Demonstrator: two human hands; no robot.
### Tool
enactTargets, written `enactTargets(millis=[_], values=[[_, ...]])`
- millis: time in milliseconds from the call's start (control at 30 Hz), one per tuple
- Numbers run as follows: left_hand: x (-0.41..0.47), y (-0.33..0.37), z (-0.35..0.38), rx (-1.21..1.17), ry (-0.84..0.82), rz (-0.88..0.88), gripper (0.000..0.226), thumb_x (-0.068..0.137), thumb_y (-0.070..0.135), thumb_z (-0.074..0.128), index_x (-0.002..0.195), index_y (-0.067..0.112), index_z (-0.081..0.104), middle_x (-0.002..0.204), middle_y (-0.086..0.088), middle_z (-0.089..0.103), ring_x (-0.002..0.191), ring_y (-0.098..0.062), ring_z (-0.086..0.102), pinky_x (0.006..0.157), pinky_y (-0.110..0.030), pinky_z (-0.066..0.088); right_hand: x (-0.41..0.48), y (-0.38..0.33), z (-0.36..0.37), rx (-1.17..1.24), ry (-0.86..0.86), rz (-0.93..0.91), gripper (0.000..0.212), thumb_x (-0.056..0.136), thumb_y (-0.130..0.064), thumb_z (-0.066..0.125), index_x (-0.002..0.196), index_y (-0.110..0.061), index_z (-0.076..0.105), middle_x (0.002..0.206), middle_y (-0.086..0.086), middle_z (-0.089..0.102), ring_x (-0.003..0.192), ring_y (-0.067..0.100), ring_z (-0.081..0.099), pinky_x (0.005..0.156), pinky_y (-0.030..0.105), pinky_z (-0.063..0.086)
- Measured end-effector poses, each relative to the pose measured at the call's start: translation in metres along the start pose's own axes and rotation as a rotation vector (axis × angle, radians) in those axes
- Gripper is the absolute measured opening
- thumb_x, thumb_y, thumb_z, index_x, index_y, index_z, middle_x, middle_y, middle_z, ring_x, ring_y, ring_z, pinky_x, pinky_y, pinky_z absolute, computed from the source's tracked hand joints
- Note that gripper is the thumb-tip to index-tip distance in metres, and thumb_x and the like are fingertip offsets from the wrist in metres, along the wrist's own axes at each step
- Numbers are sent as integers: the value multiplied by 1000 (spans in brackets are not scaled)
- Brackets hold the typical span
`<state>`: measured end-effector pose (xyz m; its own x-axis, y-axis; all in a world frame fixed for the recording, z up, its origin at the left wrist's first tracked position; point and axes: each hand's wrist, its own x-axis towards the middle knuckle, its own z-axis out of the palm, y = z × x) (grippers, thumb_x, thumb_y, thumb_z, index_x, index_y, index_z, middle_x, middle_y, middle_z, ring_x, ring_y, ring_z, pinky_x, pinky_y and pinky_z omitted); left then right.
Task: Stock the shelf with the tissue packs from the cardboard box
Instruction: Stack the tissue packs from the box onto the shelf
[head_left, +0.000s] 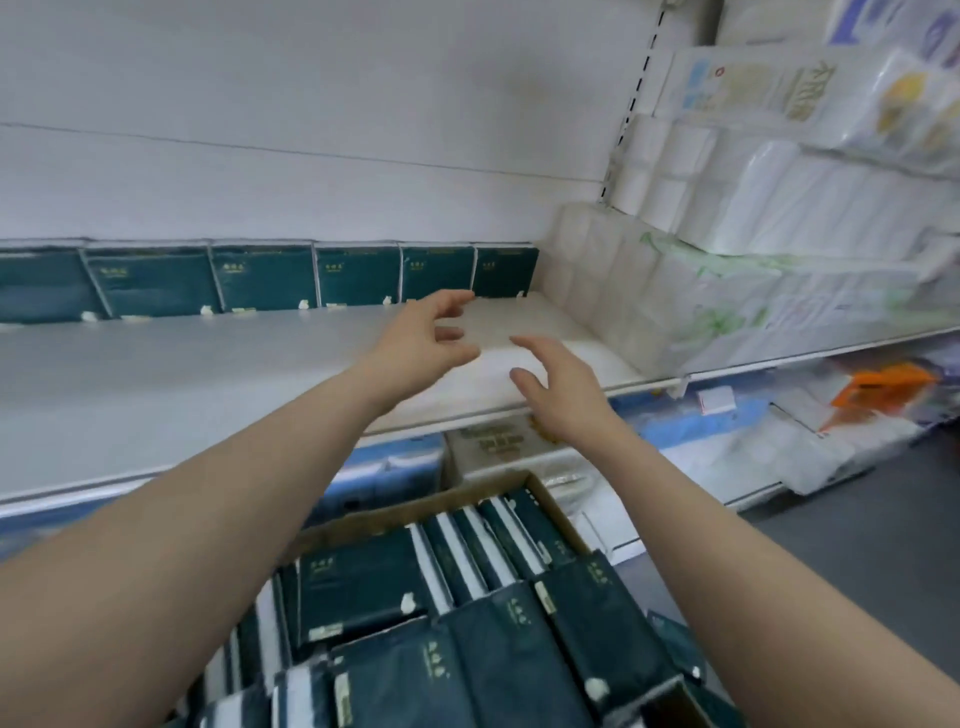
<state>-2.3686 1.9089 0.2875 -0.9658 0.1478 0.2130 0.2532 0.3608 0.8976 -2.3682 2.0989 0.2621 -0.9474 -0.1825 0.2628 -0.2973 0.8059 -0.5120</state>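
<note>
Both hands are empty and released. The left hand and the right hand hover side by side with palms turned toward each other and fingers loosely bent, over the bare front part of the white shelf.

Beyond the left hand's fingertips, and stretching away to its left, a row of dark green tissue packs stands along the back of the shelf. Each pack is upright with its broad face toward the person, and the row's long axis runs left to right. The last pack ends just past the left hand.

Below both forearms, nearer the person, the cardboard box holds more of the same boxed packs. Some lie flat with the broad face up. Others stand on edge with their white-striped sides up and their long axes pointing toward the shelf.

Each pack carries small gold lettering near one end, too blurred to read.

To the right of the right hand, wrapped toilet rolls are stacked on the shelf
</note>
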Motion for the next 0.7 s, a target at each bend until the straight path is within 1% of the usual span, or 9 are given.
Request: enactTargets(millis=[67, 167, 267, 333, 433, 467, 567, 633, 700], values=[[-28, 2, -6, 23, -13, 8, 57, 88, 10, 68, 140, 23, 48, 134, 3, 53, 113, -13, 58, 85, -22, 50, -26, -12, -1, 12, 2, -12, 40, 101, -22, 53, 141, -17, 51, 145, 2, 50, 134, 17, 44, 106, 21, 27], [-70, -2, -15, 35, -47, 12, 47, 86, 9, 70, 129, 24, 56, 127, 2, 61, 108, -12, 63, 95, -32, 53, -64, -32, 1, 45, -7, -27, 37, 100, -20, 55, 137, -17, 55, 141, 2, 53, 130, 16, 47, 110, 26, 31], [-112, -8, -26, 75, -82, 2, 42, 86, 8, 70, 124, 23, 61, 120, 3, 65, 103, -8, 65, 93, -24, 53, -98, -53, 6, 79, -34, -25, 35, 99, -20, 57, 134, -18, 58, 135, 0, 59, 123, 15, 53, 106, 30, 40], [-137, -11, -34, 109, -112, -14, 39, 86, 12, 70, 122, 23, 62, 115, 5, 67, 102, -6, 65, 91, -22, 52, -118, -64, 10, 92, -58, -30, 34, 97, -21, 58, 131, -18, 61, 126, -1, 64, 115, 15, 58, 101, 31, 45], [-171, -16, -43, 132, -194, -74, 36, 87, 19, 71, 122, 23, 62, 112, 7, 68, 102, -4, 64, 82, -14, 51, -144, -73, 18, 101, -154, -10, 31, 96, -28, 60, 126, -24, 63, 108, -8, 67, 97, 10, 61, 88, 25, 48], [-180, -19, -44, 147, -221, -91, 35, 86, 21, 72, 121, 23, 63, 111, 8, 69, 101, -3, 65, 83, -14, 51, -151, -74, 21, 77, -194, -6, 29, 95, -30, 61, 123, -26, 64, 104, -8, 68, 92, 9, 61, 82, 24, 46], [-203, -23, -40, 206, -322, -141, 36, 83, 33, 74, 117, 27, 64, 110, 12, 69, 102, 0, 65, 99, -26, 50, -168, -75, 24, 16, -276, 32, 25, 94, -36, 61, 116, -26, 66, 97, -7, 67, 85, 10, 59, 75, 25, 42], [-213, -24, -34, 269, -396, -171, 43, 81, 42, 74, 120, 28, 64, 115, 13, 67, 103, 1, 64, 100, -28, 49, -175, -76, 23, -31, -293, 59, 27, 94, -42, 60, 115, -27, 66, 91, -9, 65, 85, 11, 59, 72, 27, 42], [-219, -24, -27, 342, -450, -177, 52, 79, 47, 75, 125, 28, 61, 122, 13, 64, 109, -1, 61, 102, -26, 46, -181, -77, 20, -63, -326, 102, 28, 92, -48, 59, 111, -29, 66, 84, -12, 60, 82, 12, 58, 69, 28, 43]])
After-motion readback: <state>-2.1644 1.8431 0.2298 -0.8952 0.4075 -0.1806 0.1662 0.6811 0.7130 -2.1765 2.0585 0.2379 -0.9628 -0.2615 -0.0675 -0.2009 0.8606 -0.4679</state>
